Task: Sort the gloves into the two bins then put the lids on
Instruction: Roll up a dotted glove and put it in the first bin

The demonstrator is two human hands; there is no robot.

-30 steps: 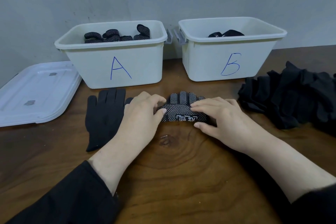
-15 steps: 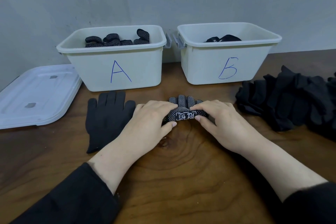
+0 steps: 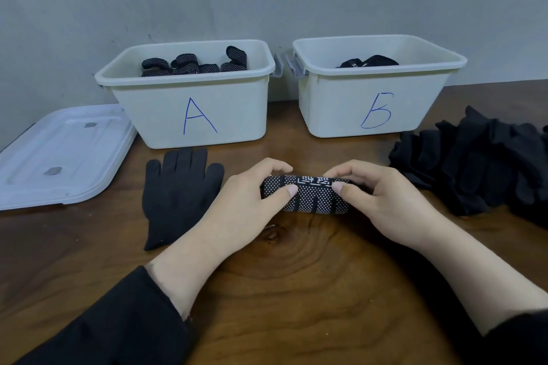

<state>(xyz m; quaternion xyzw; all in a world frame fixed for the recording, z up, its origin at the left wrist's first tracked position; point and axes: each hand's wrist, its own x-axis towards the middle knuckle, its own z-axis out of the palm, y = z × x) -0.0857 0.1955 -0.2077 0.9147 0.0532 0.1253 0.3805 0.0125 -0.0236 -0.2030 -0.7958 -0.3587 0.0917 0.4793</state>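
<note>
Our left hand and right hand clamp fingers on the rolled, white-dotted black glove just above the wooden bench; we should keep it tight, then drop it into white plastic bin A.

both hands have rolled the dotted glove up.

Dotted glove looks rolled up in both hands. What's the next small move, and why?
Probably lift the rolled dotted glove and carry it to bin A. Both the left hand and right hand already pinch it between thumb and fingers, and bin A holds other dotted gloves, while bin B shows only plain black fabric.
</note>
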